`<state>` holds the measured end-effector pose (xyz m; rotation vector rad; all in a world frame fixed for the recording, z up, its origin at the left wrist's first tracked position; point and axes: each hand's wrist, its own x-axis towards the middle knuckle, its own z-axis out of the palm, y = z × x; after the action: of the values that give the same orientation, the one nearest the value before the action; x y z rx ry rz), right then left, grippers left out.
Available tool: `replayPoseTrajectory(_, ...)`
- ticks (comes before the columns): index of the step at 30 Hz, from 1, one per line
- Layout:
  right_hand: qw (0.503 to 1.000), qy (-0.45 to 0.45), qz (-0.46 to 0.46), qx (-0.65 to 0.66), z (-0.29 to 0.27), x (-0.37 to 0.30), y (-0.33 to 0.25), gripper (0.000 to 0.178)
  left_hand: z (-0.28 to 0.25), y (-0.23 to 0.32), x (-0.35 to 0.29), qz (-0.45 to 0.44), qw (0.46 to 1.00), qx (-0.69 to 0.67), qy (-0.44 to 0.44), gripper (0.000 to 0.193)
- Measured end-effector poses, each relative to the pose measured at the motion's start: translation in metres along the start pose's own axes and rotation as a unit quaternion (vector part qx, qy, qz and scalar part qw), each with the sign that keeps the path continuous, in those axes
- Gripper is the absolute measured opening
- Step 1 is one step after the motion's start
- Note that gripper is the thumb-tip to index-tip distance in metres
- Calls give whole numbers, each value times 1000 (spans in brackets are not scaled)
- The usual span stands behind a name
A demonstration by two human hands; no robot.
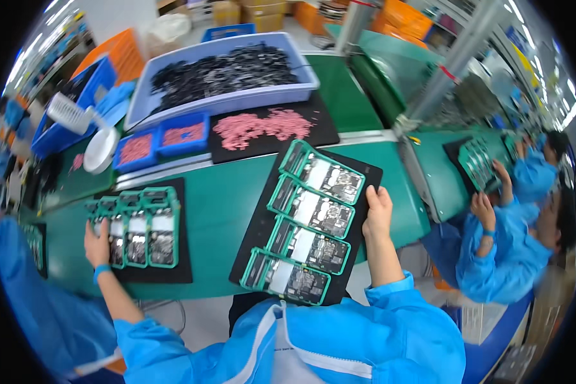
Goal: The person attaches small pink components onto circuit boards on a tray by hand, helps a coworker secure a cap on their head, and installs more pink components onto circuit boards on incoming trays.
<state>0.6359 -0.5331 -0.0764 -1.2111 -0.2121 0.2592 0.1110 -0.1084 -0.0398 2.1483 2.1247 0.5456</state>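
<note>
My right hand (377,211) is closed on the right edge of a black board (369,171), thumb on top. On this slanted board lies a green frame (292,219) holding several phone-like units with bare circuit boards. The board's lower end reaches past the table's near edge, close to my body. To the left, a similar green frame (175,225) of units rests on a second black board (184,256). My left hand (98,243) grips that frame's left side, its fingers partly hidden.
Beyond the green table (221,192) stand a large pale bin (237,99) of black parts and small blue trays (157,152) of pink pieces. More pink pieces (262,128) lie on a black mat. A metal post (454,67) rises at right. Co-workers (505,256) handle another frame there.
</note>
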Motion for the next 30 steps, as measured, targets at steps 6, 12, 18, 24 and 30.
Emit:
replayPoseTrajectory(6, 953, 234, -185, 55, -126, 4, -53, 11, 10, 10, 12, 23, 1000, 15, -3, 82)
replayPoseTrajectory(12, 884, 379, -269, -51, -199, 63, -84, 13, 8, 5, 20, 19, 999, 34, -14, 85)
replayPoseTrajectory(18, 856, 406, -239, -214, -233, 87, -83, 14, -4, 0, -7, 32, 999, -31, 12, 83)
replayPoseTrajectory(24, 698, 366, -364, -496, -181, 49, -111, 43, -38, 29, -121, -28, 924, -377, -55, 58)
replayPoseTrajectory(30, 867, 58, -347, -353, -48, 3, -97, 34, -61, 53, -248, -252, 685, -642, -234, 40)
